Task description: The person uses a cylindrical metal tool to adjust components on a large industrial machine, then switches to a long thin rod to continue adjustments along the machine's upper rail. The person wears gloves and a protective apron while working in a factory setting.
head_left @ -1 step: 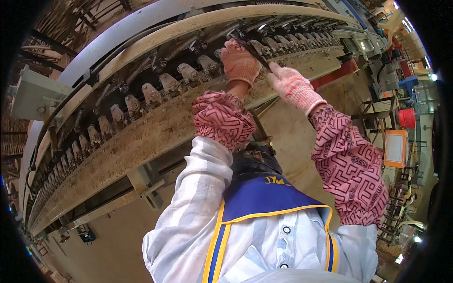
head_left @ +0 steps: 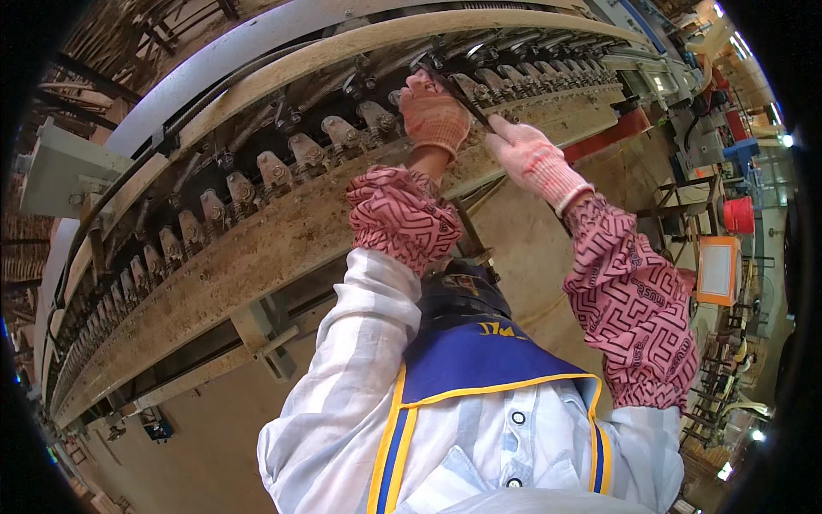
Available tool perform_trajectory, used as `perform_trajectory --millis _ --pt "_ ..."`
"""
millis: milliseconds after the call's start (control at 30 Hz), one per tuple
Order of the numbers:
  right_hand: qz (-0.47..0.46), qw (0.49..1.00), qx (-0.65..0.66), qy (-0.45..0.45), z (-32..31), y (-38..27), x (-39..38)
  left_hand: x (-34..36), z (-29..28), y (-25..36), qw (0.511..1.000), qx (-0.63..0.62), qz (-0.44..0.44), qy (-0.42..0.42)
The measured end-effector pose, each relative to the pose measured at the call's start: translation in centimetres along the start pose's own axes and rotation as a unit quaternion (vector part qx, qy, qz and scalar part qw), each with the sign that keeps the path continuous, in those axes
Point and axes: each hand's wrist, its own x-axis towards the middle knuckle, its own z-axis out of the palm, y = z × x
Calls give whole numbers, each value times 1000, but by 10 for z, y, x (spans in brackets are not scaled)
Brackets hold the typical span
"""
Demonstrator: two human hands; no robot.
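My right hand (head_left: pixel 533 158), in a pinkish-white knitted glove, grips the near end of a long, dark, slim metal tool (head_left: pixel 462 97). The tool slants up and left toward a row of bolts and springs on a machine. Next to its far end, my left hand (head_left: pixel 432 116) reaches in among these fittings, wearing a similar, dirtier glove. Its fingers are curled, and what they hold is hidden. Beside the left hand stand rounded metal tabs (head_left: pixel 341 133) with bolts and springs, set along a dusty beam (head_left: pixel 257 224). The tool's head cannot be made out clearly.
A pale curved rail (head_left: pixel 342 53) runs above the row of fittings. To the left sits a grey metal box (head_left: pixel 64 176). Off to the right are a red bar (head_left: pixel 610 137), an orange-framed board (head_left: pixel 717 271) and a red bucket-like object (head_left: pixel 738 215).
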Motion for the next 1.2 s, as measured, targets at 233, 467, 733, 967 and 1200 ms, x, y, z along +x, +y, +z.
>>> perform_trajectory --millis 233,467,733,967,1200 --pt "-2 993 96 65 10 68 -63 10 -44 4 986 -16 -34 -164" --pt "-58 988 117 86 22 121 -52 7 -51 11 986 -14 -34 -164" --pt "-4 972 234 -35 8 123 -22 5 -46 9 986 44 -57 -151" --pt "-14 980 192 -48 24 133 5 4 -44 8 991 28 -48 -124" --pt "-35 977 201 -69 17 129 25 -1 -35 5 998 -1 -30 -60"
